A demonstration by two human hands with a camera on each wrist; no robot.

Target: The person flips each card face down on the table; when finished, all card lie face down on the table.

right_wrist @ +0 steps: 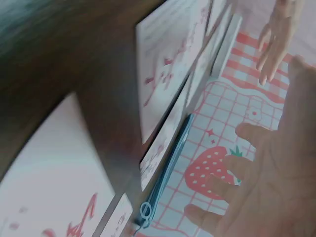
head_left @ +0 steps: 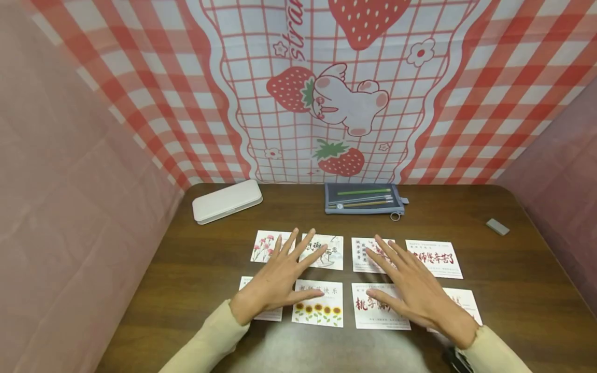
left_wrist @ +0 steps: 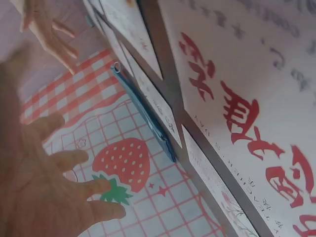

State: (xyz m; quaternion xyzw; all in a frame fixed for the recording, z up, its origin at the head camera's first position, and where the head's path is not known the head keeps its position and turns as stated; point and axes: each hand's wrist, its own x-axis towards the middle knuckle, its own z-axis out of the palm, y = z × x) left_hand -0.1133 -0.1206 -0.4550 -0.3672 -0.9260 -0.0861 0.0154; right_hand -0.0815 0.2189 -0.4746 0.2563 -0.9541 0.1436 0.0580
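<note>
Left hand (head_left: 279, 280): fingers spread and straight, palm down over the left cards, grasping nothing.
Right hand (head_left: 412, 287): likewise splayed flat, over the right cards.
Cards (head_left: 318, 303): eight in two rows on the brown table (head_left: 522, 290) (sunflower card between the hands).
Behind: white case (head_left: 227, 201), blue pencil pouch (head_left: 364, 198), grey eraser (head_left: 497, 226).

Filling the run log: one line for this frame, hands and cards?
left hand: open, flat above cards | right hand: open, flat above cards | contact: cannot tell | behind: pencil case, white box, eraser
</note>
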